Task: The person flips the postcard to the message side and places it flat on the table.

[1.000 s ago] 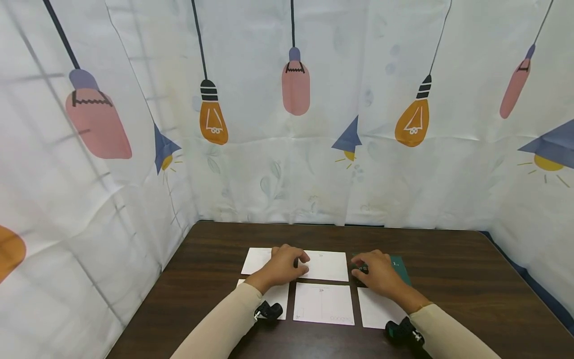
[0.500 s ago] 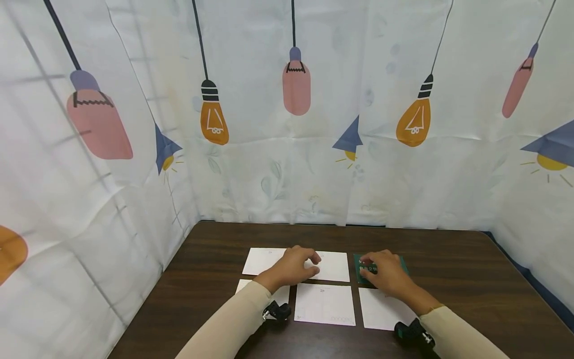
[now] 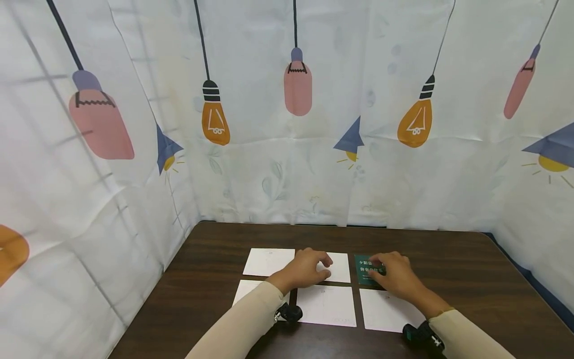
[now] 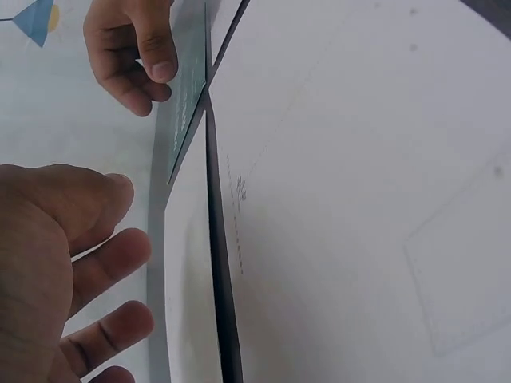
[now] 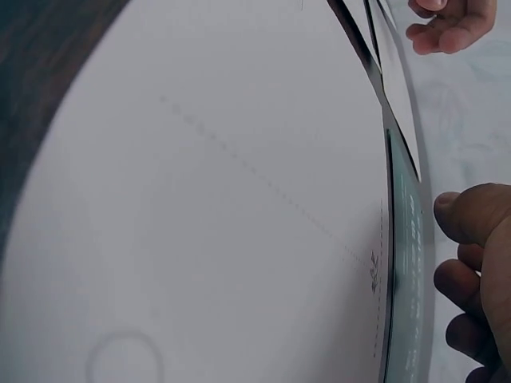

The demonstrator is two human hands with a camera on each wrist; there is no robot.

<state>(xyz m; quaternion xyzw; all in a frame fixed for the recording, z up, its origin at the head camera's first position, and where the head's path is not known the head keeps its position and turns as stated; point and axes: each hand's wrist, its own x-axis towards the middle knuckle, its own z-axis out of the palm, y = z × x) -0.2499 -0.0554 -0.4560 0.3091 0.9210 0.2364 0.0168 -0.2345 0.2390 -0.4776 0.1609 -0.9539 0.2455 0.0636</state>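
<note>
Six-place rows of cards aside, the nearest to my left hand [image 3: 306, 269] is the white back-middle postcard [image 3: 342, 269], which the hand hovers over and partly covers. Its fingers are loosely bent, with nothing between them. My right hand [image 3: 395, 274] hangs over a dark green card [image 3: 362, 273] with white lettering, hiding its right part. In the right wrist view, that hand's thumb and fingers [image 5: 459, 279] stand apart and hold nothing. Below the right hand lies a white front-right card [image 3: 387, 310]; faint printed lines mark the front-middle card [image 3: 327, 305].
A white back-left card [image 3: 269, 262] and a front-left card [image 3: 245, 289], partly under the left sleeve, complete two neat rows with narrow gaps. The brown wooden table [image 3: 215, 259] meets a white lamp-print curtain [image 3: 278, 184] behind and at both sides.
Both hands have drifted to the right over the cards. More of the green card and of the back-left card now shows. The cards stay in place.
</note>
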